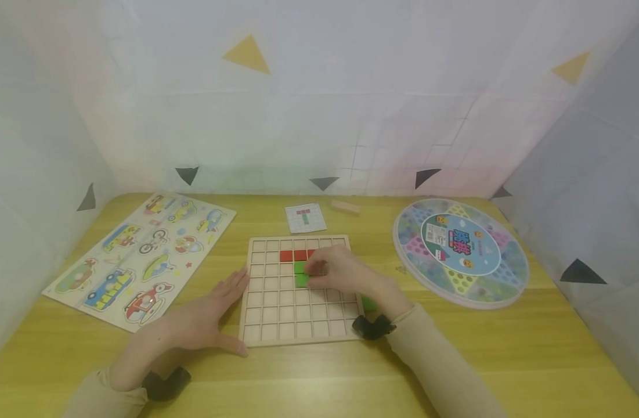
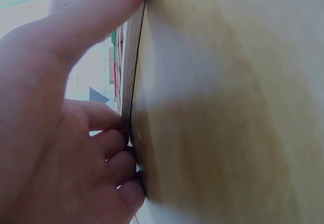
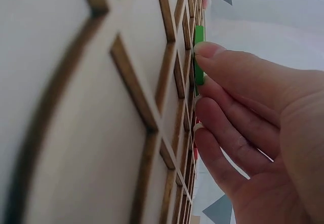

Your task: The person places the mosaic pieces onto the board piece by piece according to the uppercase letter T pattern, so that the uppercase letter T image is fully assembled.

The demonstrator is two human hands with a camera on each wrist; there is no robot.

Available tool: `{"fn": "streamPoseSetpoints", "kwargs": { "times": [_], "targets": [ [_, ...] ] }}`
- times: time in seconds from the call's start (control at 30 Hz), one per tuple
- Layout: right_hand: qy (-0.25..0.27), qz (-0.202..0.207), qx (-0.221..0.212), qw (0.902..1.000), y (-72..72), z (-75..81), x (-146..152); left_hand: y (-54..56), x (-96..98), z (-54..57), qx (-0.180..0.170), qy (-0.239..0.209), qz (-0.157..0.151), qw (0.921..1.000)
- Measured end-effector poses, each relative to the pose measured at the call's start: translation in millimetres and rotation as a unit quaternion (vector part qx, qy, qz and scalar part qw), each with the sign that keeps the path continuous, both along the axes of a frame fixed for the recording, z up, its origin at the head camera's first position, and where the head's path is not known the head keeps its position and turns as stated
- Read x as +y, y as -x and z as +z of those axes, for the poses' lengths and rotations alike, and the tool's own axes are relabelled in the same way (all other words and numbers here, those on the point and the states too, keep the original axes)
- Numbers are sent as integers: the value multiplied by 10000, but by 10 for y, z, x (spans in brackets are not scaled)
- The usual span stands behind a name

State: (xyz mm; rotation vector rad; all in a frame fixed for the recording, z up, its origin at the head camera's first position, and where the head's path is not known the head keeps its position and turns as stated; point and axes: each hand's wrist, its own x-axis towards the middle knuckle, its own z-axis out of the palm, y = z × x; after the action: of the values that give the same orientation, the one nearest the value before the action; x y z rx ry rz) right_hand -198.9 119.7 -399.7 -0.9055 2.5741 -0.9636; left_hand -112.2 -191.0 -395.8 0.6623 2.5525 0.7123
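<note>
A wooden grid board (image 1: 269,316) lies on the table in the head view. Red square tiles (image 1: 286,256) form a row near its far side, partly covered by my right hand (image 1: 337,270). Below that row show green tiles (image 1: 300,281). In the right wrist view, my right thumb and fingers pinch a green tile (image 3: 199,35) close over the grid. My left hand (image 1: 201,319) rests at the board's left edge, thumb spread to the near corner and fingers along the side. The left wrist view shows its fingertips (image 2: 132,191) at the board's edge (image 2: 132,57).
Beyond the board lie a small pattern card (image 1: 305,219) with red and green squares and a wooden block (image 1: 345,207). A vehicle picture puzzle (image 1: 141,255) is at left, a round game box (image 1: 460,249) at right. More green (image 1: 368,303) peeks out beside my right wrist.
</note>
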Motion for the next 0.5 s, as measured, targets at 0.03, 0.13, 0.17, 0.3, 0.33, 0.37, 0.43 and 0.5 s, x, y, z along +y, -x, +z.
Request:
{"fn": "streamPoseSetpoints", "kwargs": {
  "times": [0.03,0.13,0.17,0.3,0.33,0.37,0.43,0.5],
  "targets": [
    [-1,8,21,10000,2,-2,-2,-1,1,2,5,3,-4,10000],
    [-16,39,85,10000,-1,0,-2,-5,4,5,18,15,-13,10000],
    [-12,50,98,9999,-2,2,-3,-6,5,7,17,16,-12,10000],
    [-21,43,93,9999,-6,10,-10,-9,10,15,8,32,2,10000],
    [-32,37,101,9999,-6,9,-12,-10,11,17,3,33,4,10000],
    [-38,33,102,9999,-6,8,-14,-10,12,19,-5,32,6,10000],
    [-62,12,105,9999,-5,5,-16,-11,12,21,-13,22,-1,10000],
    [-56,24,139,9999,-1,-1,-16,-9,11,17,-14,6,-10,10000]
  ]
}}
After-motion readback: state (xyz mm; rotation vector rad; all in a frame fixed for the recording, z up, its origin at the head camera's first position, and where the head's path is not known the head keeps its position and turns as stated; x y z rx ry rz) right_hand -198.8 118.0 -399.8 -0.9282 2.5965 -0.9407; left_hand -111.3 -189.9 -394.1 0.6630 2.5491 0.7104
